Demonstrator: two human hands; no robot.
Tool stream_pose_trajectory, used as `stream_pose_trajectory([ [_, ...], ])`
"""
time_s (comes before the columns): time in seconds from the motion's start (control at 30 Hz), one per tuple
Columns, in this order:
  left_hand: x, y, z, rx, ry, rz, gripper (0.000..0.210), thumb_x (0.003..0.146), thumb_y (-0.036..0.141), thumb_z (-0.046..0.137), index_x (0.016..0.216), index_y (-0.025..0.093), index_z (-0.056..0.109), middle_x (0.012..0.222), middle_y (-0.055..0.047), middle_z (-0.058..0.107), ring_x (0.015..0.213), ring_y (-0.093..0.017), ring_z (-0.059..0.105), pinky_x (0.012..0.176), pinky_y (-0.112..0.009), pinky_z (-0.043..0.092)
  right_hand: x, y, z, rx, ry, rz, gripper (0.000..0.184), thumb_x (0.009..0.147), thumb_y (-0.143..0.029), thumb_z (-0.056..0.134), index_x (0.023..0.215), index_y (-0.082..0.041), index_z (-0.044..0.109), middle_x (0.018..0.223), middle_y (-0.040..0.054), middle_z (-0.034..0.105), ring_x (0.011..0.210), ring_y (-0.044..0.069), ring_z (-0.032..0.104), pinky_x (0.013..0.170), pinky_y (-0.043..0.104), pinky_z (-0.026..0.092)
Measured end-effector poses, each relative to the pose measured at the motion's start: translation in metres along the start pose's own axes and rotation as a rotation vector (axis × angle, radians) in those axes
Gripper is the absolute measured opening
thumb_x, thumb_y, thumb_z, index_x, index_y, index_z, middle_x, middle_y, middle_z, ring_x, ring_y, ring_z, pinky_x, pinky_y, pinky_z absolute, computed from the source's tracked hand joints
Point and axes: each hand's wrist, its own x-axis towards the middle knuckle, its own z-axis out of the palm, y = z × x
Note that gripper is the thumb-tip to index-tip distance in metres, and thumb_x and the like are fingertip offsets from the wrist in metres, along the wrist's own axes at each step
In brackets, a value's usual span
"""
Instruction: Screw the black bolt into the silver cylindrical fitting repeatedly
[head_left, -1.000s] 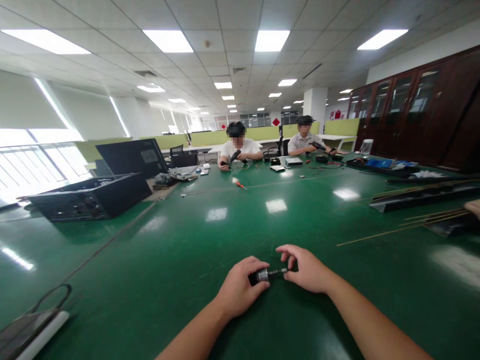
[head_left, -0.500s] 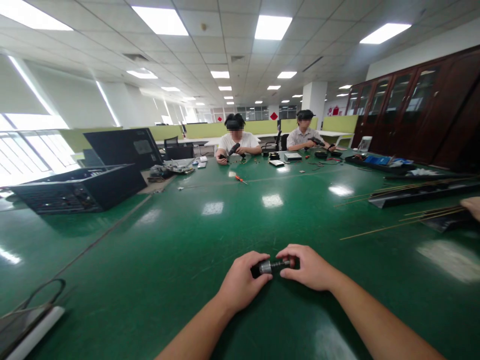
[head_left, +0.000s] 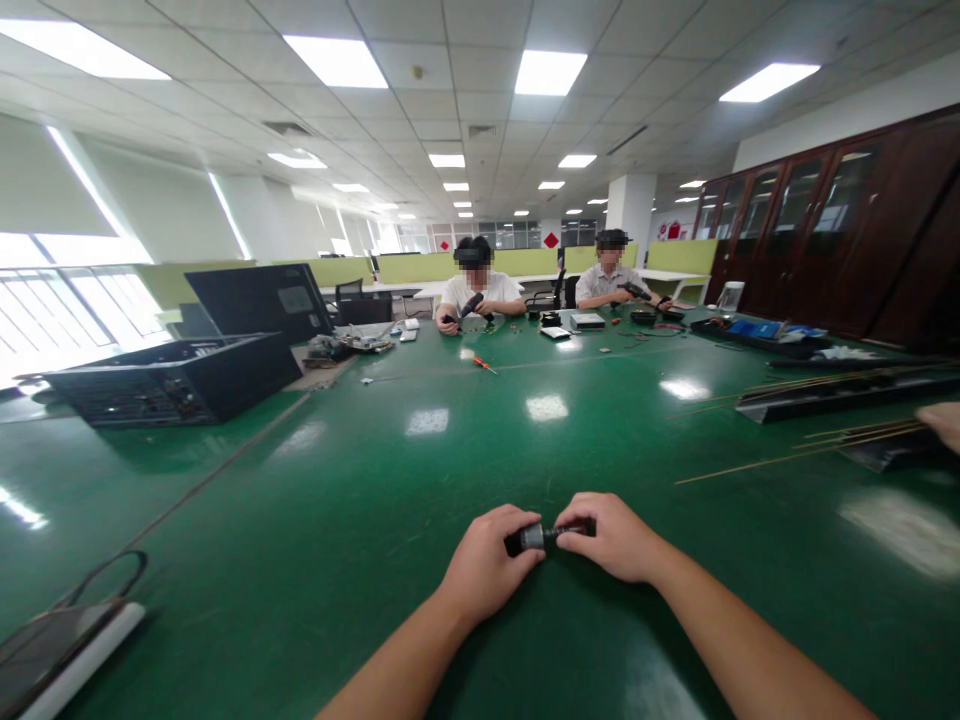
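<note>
Just above the green tabletop, my left hand (head_left: 478, 562) grips the thick end of a small black cylindrical piece with a silver-grey collar (head_left: 533, 537). The piece lies sideways, its collar showing between my left thumb and fingers. My right hand (head_left: 619, 540) is closed, thumb and fingers pinched around the narrow, ribbed dark end. The rest of that end is hidden inside my right palm. Both hands are close together at the near middle of the table.
The green table (head_left: 390, 440) carries an open black metal case (head_left: 172, 380) at left and an orange screwdriver (head_left: 484, 366) farther off. Thin brass-coloured rods (head_left: 765, 467) lie at right, beside another person's hand (head_left: 941, 422). Two people (head_left: 487, 290) holding dark power tools sit opposite.
My right thumb and fingers have closed in on the narrow end, covering more of it. My left hand keeps its grip. The view has tilted slightly upward.
</note>
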Motion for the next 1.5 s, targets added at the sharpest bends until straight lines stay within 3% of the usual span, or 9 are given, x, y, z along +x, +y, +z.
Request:
stream_pose_trajectory([
  [1.07,0.0017,-0.0015,-0.0024,-0.025,-0.013,-0.004,0.034,0.072,0.014,0.074,0.105,0.024,0.072,0.099,-0.002,0.071,0.094,-0.02,0.064,0.089,-0.032,0.048,-0.0011,-0.0023,-0.002,-0.041,-0.014,0.036,0.012,0.079,-0.026,0.069,0.088,-0.018,0.075,0.076,0.0012,0.064,0.067,0.013,0.057,0.063,0.024,0.042],
  [1.5,0.0039,0.0015,-0.006,-0.019,-0.054,0.023,0.035,0.072,0.011,0.07,0.104,0.024,0.072,0.099,-0.003,0.071,0.094,-0.021,0.064,0.089,-0.032,0.049,-0.0015,-0.007,-0.0047,-0.071,-0.081,0.03,0.01,0.078,-0.023,0.068,0.086,-0.02,0.074,0.076,0.0005,0.067,0.066,0.013,0.057,0.061,0.023,0.042],
])
